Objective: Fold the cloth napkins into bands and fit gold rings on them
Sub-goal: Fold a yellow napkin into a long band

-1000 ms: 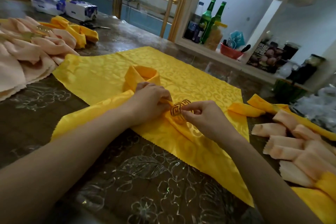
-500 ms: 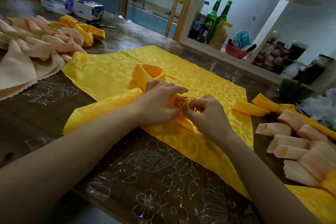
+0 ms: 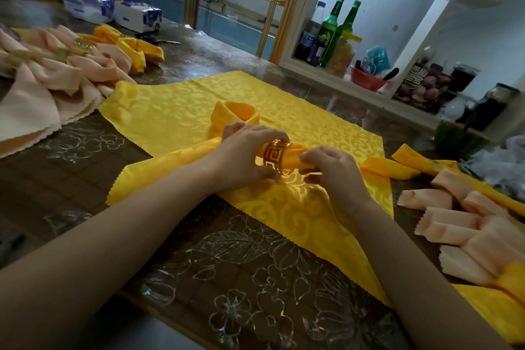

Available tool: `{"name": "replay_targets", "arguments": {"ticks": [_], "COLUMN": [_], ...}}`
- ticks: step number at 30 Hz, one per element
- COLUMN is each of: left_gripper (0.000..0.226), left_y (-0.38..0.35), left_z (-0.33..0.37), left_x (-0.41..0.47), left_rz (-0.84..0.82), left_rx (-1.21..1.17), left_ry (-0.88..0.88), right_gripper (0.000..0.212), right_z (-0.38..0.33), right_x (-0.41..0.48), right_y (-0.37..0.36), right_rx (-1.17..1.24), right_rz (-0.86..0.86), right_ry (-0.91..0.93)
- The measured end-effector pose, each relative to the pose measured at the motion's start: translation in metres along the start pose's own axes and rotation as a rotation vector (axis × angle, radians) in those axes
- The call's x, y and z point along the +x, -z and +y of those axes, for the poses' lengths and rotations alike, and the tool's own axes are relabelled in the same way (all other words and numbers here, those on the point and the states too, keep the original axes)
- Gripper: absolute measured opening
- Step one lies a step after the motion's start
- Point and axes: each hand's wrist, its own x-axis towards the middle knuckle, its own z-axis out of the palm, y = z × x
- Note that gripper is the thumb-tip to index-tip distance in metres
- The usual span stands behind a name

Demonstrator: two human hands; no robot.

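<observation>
A yellow napkin folded into a band point(image 3: 235, 113) lies looped on top of a flat yellow patterned napkin point(image 3: 176, 111) on the table. A gold ring with a key pattern point(image 3: 274, 157) sits around the band's doubled end. My left hand point(image 3: 244, 156) grips the ring and the band at it. My right hand point(image 3: 331, 167) pinches the band's tip, which sticks out of the ring to the right.
Ringed pink and yellow napkins point(image 3: 56, 71) are heaped at the left. Folded pink bands point(image 3: 466, 224) and yellow bands point(image 3: 412, 165) lie at the right. Tissue packs point(image 3: 139, 15) and scissors point(image 3: 159, 40) lie at the back; bottles point(image 3: 338, 28) stand on a ledge.
The ring has gone from the right hand's fingers onto the band's end and now sits around it. The right hand has shifted right to the band's tip.
</observation>
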Motion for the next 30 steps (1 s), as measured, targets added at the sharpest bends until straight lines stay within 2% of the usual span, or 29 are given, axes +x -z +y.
{"name": "replay_targets", "arguments": {"ticks": [3,9,14,18,20,21,22,24,26,27,30], "left_gripper": [0.058,0.061,0.058,0.056,0.056,0.055,0.055,0.054,0.054,0.054,0.055], "left_y": [0.005,0.005,0.005,0.004,0.003,0.004,0.004,0.004,0.005,0.005,0.005], "left_z": [-0.001,-0.004,-0.009,-0.009,-0.009,-0.009,-0.011,-0.013,-0.014,-0.015,-0.013], "left_x": [-0.001,-0.001,-0.001,0.001,0.0,-0.001,-0.002,-0.002,0.0,0.0,0.0], "left_rz": [0.005,0.059,0.134,0.158,0.122,0.1,0.085,0.092,0.122,0.136,0.137], "left_rx": [-0.003,-0.006,0.104,0.152,0.164,0.172,0.176,0.159,0.124,0.107,0.055], "left_ry": [0.045,0.092,0.106,0.131,0.147,0.152,0.156,0.169,0.186,0.196,0.201], "right_gripper": [0.018,0.014,0.014,0.014,0.008,0.014,0.026,0.035,0.017,0.013,0.02], "right_z": [-0.001,-0.006,-0.015,-0.023,-0.024,-0.024,-0.023,-0.028,-0.032,-0.033,-0.025], "right_x": [0.0,-0.006,-0.006,-0.006,-0.007,-0.008,-0.006,-0.003,0.002,0.007,0.024], "right_y": [0.002,0.005,0.011,0.016,0.02,0.021,0.021,0.012,-0.004,-0.015,-0.039], "right_rx": [0.127,0.021,-0.27,-0.425,-0.633,-0.797,-0.911,-0.861,-0.673,-0.687,-0.727], "right_rz": [0.047,0.012,-0.107,-0.227,-0.338,-0.374,-0.356,-0.1,0.162,0.171,-0.052], "right_ry": [-0.061,-0.068,-0.045,-0.124,-0.164,-0.158,-0.103,0.16,0.445,0.477,0.361]}}
